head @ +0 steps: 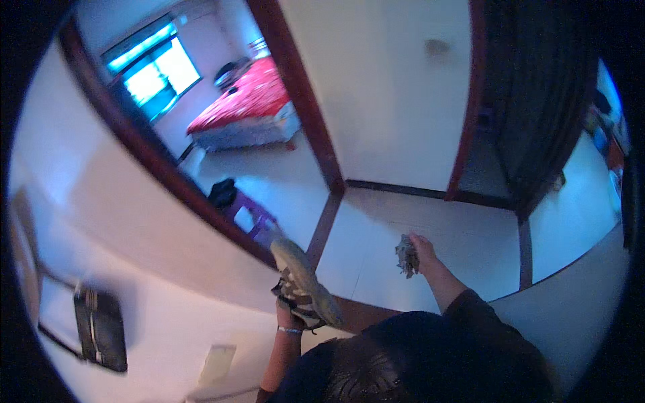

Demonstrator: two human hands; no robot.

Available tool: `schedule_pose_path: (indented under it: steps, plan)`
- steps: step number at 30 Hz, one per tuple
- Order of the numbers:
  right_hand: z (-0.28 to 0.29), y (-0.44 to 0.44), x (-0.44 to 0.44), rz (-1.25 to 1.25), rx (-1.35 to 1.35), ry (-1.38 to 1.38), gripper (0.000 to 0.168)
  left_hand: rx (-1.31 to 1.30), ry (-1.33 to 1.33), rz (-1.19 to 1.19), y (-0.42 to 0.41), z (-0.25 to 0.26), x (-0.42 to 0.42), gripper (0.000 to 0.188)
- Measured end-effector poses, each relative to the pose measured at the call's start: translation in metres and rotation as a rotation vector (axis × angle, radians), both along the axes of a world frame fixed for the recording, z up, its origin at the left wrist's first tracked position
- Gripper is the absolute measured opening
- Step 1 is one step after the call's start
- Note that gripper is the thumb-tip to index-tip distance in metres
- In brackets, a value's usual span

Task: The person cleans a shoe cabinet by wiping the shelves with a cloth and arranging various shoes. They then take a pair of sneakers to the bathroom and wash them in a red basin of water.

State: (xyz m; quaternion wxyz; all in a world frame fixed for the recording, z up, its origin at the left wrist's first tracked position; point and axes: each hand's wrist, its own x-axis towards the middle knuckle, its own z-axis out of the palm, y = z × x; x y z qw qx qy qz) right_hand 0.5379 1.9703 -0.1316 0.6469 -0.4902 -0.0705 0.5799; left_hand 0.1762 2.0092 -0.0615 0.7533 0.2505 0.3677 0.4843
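My left hand [289,316], low in the middle of the view, is shut on pale-soled footwear [298,264] with dark straps or laces about the fingers. Whether it is one shoe or a pair is hard to tell. The pale sole faces upward and away from me. A crumpled grey cloth [406,258] hangs from my right hand [423,250], held out over the pale tiled floor. The two hands are well apart. Blur hides the finer detail of both held things.
On the left, a doorway frame [307,101] opens onto a bedroom with a red-covered bed [247,101] and a window [161,73]. A purple plastic stool [257,216] stands just inside. A black bag [101,327] hangs by the left wall. Dark curtain-like folds [539,101] fill the right doorway.
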Motion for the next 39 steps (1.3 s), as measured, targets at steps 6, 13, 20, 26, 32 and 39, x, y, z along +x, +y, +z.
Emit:
schedule_pose_path:
  steps: [6, 13, 20, 26, 32, 39]
  plan:
    - [0.005, 0.08, 0.098, -0.293, -0.106, -0.966, 0.034, -0.026, -0.158, -0.23, 0.11, -0.032, 0.082, 0.038]
    - [0.129, 0.169, 0.178, -0.35, -0.123, -1.44, 0.061, -0.017, -0.078, -0.383, 0.228, -0.006, 0.176, 0.033]
    - [0.209, 0.232, 0.259, -0.363, -0.344, -1.726, 0.071, -0.06, -0.344, -0.648, 0.315, -0.016, 0.292, 0.03]
    - [0.269, 0.296, 0.355, -0.342, -0.489, -1.896, 0.072, -0.074, -0.011, -0.712, 0.341, -0.04, 0.398, 0.032]
    - [0.297, 0.348, 0.427, -0.328, -0.512, -2.016, 0.074, -0.226, -0.072, -0.79, 0.328, -0.026, 0.497, 0.041]
    - [0.297, 0.367, 0.472, -0.328, -0.518, -2.137, 0.075, -0.265, -0.114, -1.023, 0.327, -0.036, 0.597, 0.039]
